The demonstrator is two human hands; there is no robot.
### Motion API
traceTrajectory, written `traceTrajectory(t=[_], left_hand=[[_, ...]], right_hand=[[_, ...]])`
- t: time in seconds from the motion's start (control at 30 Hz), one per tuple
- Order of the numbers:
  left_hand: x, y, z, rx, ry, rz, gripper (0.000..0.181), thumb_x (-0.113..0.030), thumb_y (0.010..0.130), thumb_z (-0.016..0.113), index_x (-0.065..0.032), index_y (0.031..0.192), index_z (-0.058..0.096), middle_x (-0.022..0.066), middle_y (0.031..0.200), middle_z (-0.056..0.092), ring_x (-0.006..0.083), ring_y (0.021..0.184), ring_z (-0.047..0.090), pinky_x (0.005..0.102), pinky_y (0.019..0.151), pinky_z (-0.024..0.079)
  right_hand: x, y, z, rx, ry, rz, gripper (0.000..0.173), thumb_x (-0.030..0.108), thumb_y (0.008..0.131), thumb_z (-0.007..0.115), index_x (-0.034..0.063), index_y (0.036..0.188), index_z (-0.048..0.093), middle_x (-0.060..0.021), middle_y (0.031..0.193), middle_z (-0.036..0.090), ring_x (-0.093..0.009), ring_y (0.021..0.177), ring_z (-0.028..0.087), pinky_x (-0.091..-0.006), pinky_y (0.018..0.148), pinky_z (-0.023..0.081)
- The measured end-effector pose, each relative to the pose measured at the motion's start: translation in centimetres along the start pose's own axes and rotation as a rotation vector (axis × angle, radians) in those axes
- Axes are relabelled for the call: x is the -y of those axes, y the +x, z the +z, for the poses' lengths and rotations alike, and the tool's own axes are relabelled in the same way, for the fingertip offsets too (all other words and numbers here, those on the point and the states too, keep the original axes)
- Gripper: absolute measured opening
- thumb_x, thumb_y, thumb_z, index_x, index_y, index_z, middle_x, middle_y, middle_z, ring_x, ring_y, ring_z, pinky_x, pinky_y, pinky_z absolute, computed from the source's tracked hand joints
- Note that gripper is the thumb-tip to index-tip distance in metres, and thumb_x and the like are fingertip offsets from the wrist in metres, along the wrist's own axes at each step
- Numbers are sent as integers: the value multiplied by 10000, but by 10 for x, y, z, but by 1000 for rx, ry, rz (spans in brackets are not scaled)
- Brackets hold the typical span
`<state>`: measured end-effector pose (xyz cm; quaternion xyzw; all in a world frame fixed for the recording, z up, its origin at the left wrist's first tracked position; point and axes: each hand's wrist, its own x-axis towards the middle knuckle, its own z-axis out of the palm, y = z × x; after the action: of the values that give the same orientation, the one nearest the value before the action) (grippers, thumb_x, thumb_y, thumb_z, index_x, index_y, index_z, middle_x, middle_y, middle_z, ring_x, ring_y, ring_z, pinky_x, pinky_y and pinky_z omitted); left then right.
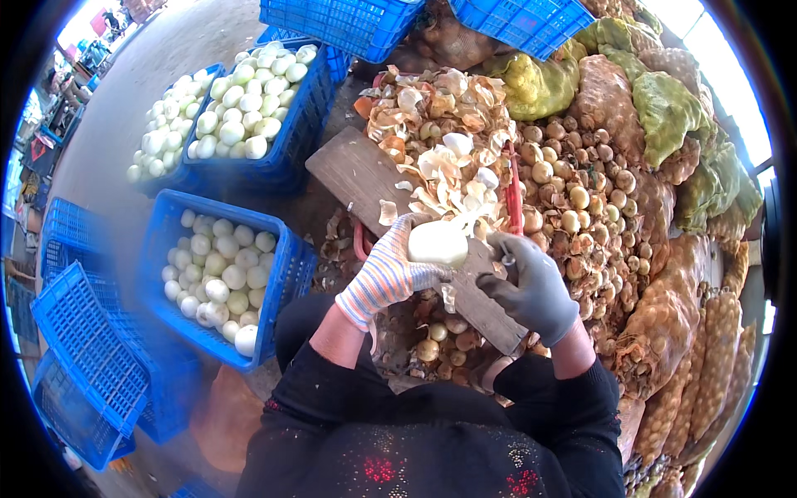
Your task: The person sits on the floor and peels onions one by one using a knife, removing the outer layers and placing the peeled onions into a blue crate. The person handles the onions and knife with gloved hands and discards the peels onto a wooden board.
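Observation:
My left hand (391, 274), in a striped knit glove, grips a peeled white onion (438, 243) over a wooden board (367, 171). Just right of the onion, my right hand (534, 287) wears a grey coated glove. Its fingers curl around a small metal tool (509, 259), mostly hidden, so its kind is unclear. Beyond both hands rises a heap of papery onion skins (436, 112) in a red-rimmed container (515, 187). The board lies slantwise across this container, beneath the onion.
Left of me stands a blue plastic crate (212, 202) of peeled onions, with more filled crates (317, 118) behind it. Stacked blue crates (93, 348) are at far left. Unpeeled onions (579, 199) and mesh sacks of onions (666, 317) crowd the right side.

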<state>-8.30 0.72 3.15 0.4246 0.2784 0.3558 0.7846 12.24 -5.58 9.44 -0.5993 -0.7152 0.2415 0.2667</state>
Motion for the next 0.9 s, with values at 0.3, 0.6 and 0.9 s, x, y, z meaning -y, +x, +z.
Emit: traceTrajectory(t=[0.3, 0.6, 0.9], left_hand=[[11, 2, -9, 57, 496, 116, 840, -110, 607, 840, -30, 1298, 369, 88, 1192, 533, 179, 1097, 516, 320, 930, 428], [-6, -3, 5, 144, -54, -48, 779, -24, 591, 786, -32, 1278, 419, 75, 1186, 546, 181, 1094, 534, 313, 935, 430], [-6, -3, 2, 40, -520, 18, 751, 2, 618, 731, -35, 1296, 411, 121, 1260, 495, 245, 1168, 494, 314, 952, 434]], right_hand=[[22, 34, 3, 214, -347, -136, 220, 212, 762, 600, 54, 910, 563, -135, 812, 597, -323, 758, 609, -412, 662, 484], [-41, 56, 18, 165, 455, 388, 127, 122, 788, 609, 3, 800, 569, -58, 632, 573, -132, 574, 563, -257, 520, 463], [-63, 58, -14, -18, 802, 402, 258, 147, 876, 521, -10, 1078, 551, -114, 1027, 596, -97, 650, 598, -202, 503, 519]])
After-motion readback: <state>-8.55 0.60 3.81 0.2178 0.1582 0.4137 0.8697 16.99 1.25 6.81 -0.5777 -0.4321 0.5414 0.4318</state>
